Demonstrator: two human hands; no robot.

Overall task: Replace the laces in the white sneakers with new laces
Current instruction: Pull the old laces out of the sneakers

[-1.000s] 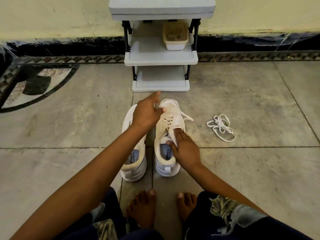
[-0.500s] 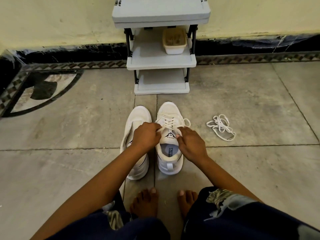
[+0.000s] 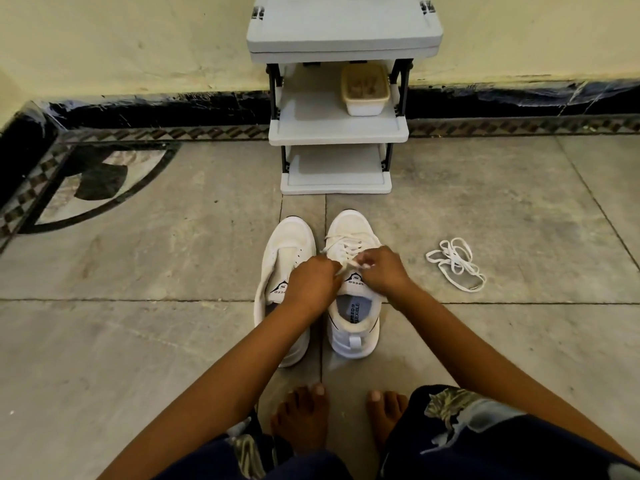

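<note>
Head-worn — steeply down onto floor (image 3: 138, 341)

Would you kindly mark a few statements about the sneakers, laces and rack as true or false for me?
1. Both the left hand and the right hand hold the laces on the right sneaker. True.
2. The left sneaker is fully laced. False: no lace shows in it.
3. A loose lace lies on the floor to the right of the sneakers. True.
4. The container sits on the bottom shelf of the rack. False: it is on the middle shelf.
</note>
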